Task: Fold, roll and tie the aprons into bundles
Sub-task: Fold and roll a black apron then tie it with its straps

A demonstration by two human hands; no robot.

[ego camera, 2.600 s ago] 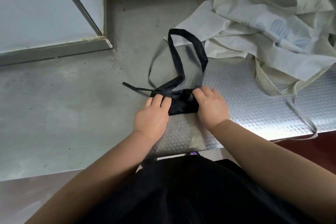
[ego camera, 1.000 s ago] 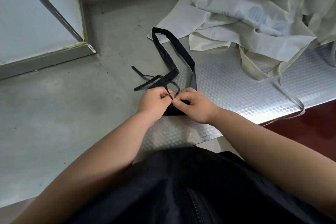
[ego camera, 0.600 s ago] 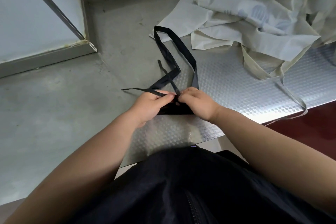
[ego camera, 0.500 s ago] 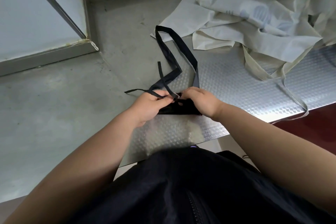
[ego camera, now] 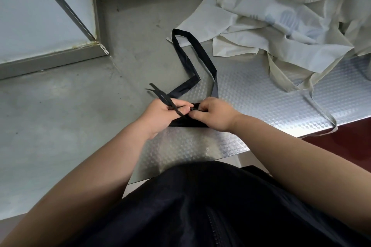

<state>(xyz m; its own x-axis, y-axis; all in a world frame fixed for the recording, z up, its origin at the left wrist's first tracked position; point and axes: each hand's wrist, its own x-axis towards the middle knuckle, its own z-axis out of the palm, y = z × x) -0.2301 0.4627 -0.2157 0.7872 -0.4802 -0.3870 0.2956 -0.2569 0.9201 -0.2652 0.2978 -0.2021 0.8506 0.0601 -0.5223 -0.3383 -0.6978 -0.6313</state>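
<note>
both hands pinching black apron ties

One rolled black apron on one table. One wide black loop strap trailing from it. Two thin black ties, ends side by side. Two bare hands, left hand and right hand, both pinching those ties. One heap of cream aprons, number within impossible to tell. One pale blue print on that heap. One cream strap over the table edge.
</note>
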